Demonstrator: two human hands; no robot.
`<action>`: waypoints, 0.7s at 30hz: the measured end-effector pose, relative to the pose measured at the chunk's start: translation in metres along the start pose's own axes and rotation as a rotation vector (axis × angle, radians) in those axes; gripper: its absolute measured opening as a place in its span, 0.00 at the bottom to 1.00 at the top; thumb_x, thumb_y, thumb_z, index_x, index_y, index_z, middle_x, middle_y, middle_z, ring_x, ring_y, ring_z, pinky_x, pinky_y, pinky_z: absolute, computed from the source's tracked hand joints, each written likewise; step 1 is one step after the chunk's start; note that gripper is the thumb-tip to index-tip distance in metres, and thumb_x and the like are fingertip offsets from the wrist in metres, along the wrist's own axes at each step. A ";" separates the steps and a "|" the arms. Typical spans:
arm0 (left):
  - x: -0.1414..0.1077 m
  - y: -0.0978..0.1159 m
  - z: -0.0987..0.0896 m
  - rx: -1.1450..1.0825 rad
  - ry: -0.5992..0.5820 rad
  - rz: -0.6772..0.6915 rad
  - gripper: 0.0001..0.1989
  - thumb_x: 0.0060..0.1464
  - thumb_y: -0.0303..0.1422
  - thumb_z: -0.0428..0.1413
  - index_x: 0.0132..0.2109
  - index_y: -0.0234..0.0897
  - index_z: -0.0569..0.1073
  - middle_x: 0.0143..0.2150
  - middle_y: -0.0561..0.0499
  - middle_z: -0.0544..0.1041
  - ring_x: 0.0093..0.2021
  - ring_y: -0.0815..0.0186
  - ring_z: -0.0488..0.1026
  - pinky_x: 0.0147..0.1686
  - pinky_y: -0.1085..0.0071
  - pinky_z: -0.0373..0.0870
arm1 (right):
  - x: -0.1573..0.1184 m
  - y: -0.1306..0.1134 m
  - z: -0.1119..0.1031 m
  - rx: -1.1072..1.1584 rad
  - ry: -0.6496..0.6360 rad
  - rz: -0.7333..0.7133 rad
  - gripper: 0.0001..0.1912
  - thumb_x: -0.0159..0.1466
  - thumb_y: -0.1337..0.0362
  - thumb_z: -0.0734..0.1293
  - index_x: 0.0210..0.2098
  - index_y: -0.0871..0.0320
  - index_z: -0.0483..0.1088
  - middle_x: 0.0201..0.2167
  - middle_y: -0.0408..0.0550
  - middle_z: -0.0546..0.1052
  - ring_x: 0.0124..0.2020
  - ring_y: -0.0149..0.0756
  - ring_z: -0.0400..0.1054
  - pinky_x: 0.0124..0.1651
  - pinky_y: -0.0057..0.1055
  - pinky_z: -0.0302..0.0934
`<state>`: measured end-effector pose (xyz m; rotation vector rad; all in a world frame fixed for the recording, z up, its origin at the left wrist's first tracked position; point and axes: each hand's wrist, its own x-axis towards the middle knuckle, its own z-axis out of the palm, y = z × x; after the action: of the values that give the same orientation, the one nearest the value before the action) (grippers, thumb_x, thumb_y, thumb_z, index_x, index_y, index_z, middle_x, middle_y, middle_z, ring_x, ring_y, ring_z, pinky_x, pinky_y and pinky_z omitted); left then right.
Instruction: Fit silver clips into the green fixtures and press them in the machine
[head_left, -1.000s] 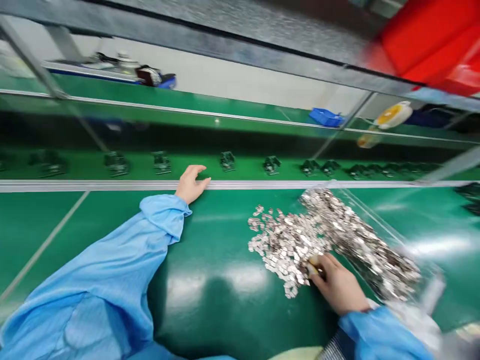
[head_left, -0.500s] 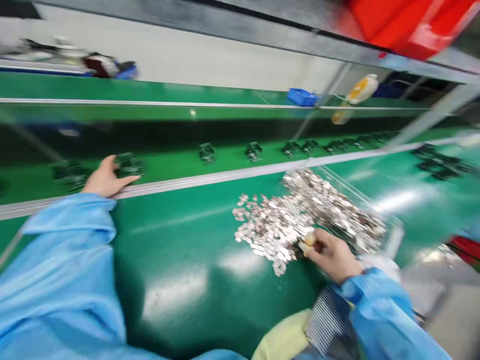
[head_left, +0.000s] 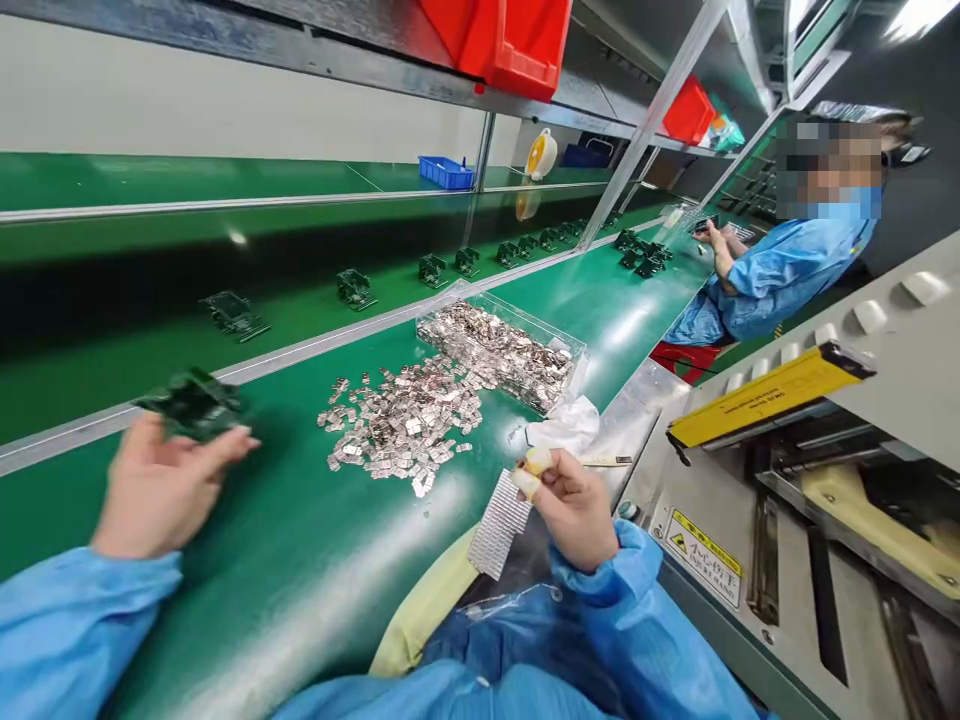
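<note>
My left hand (head_left: pixel 169 480) holds a dark green circuit part (head_left: pixel 199 403) between thumb and fingers, raised over the near edge of the green conveyor (head_left: pixel 300 335). Below the pile's right side, my right hand (head_left: pixel 574 500) is closed in a pinch, with pale yellow covers on its fingertips; what it pinches is too small to make out. A ribbed grey sheet (head_left: pixel 499 525) lies just left of that hand. Small silvery metal pieces (head_left: pixel 409 415) are heaped on the green table (head_left: pixel 300 560), beside a clear tray (head_left: pixel 574 385) full of more such pieces.
Several dark green parts (head_left: pixel 355 288) stand along the conveyor. A blue basket (head_left: pixel 445 173) and a tape roll (head_left: pixel 541 155) are on the ledge behind. At right stands a grey machine (head_left: pixel 720 620) with a yellow bar (head_left: pixel 772 395); a person in blue (head_left: pixel 787 270) works beyond it.
My left hand has lifted the circuit part off the conveyor and brought it nearer. My right hand has moved away from the metal pile, toward my body. The view has turned right.
</note>
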<state>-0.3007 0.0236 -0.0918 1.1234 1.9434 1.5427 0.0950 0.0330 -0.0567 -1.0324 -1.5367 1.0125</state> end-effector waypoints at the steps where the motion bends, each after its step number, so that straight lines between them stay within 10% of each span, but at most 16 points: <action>1: -0.024 0.014 0.025 -0.164 -0.050 -0.081 0.22 0.37 0.43 0.68 0.39 0.51 0.68 0.31 0.60 0.77 0.27 0.64 0.77 0.34 0.62 0.80 | -0.006 0.001 -0.001 0.065 0.034 0.034 0.06 0.58 0.62 0.72 0.30 0.56 0.71 0.23 0.41 0.73 0.22 0.31 0.68 0.25 0.27 0.66; 6: -0.127 0.066 0.103 -0.537 -0.569 -0.325 0.23 0.36 0.34 0.71 0.35 0.44 0.66 0.30 0.58 0.77 0.26 0.67 0.78 0.29 0.71 0.80 | -0.038 0.005 -0.009 0.173 0.194 0.149 0.09 0.55 0.60 0.74 0.31 0.57 0.75 0.24 0.44 0.76 0.22 0.32 0.69 0.25 0.29 0.69; 11: -0.171 0.083 0.150 -0.786 -0.769 -0.343 0.27 0.41 0.29 0.70 0.45 0.43 0.66 0.44 0.53 0.78 0.42 0.65 0.80 0.45 0.69 0.78 | -0.061 0.003 -0.027 0.079 0.215 0.089 0.07 0.59 0.64 0.70 0.36 0.55 0.80 0.29 0.46 0.77 0.29 0.35 0.71 0.33 0.32 0.70; 21: -0.191 0.072 0.159 -0.723 -0.918 -0.174 0.25 0.51 0.31 0.64 0.54 0.52 0.67 0.41 0.53 0.76 0.37 0.69 0.77 0.40 0.74 0.75 | -0.073 0.002 -0.002 0.135 0.356 0.245 0.10 0.52 0.67 0.71 0.34 0.56 0.71 0.26 0.43 0.77 0.26 0.33 0.70 0.29 0.26 0.65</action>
<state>-0.0472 -0.0272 -0.1013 1.0120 0.7572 1.1476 0.1088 -0.0358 -0.0780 -1.2492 -1.0582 1.0187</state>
